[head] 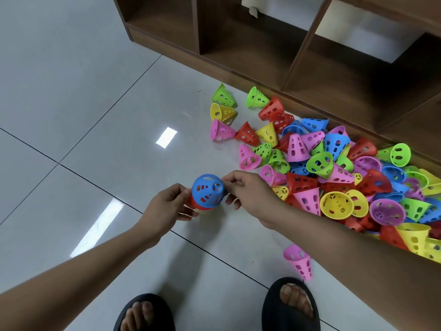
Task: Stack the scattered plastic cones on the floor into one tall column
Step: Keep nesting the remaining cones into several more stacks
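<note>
With the fingers (230,180) of the right hand (250,191), thumb tip against forefinger tip, pinches the right edge of a blue cone (208,191). Wraps the curled fingers of the left hand (167,206) round the left side of the short stack (205,210) under it, thumb up near the blue cone's edge, other fingers tucked below. Holds the stack upright between both hands, narrow ends up: blue cone on top, a red cone (197,205) showing as a band beneath, a sliver of pale yellow lowest. Cannot tell whether resting on the floor (83,120) or just off it; sits over a dark tile joint, in front of the feet and left of the pile of cones (334,173). Has that pile to the right, loose, in red, yellow, green, blue and pink, mostly on their sides, spread along the foot of a dark wooden shelf unit (250,56) and thinning to single cones at its left end. Has one pink cone (299,262) lying apart on its side, just beside the right foot. Stands in black slippers (290,306) on glossy grey tiles, bright strips of reflected light to the left of the hands.
</note>
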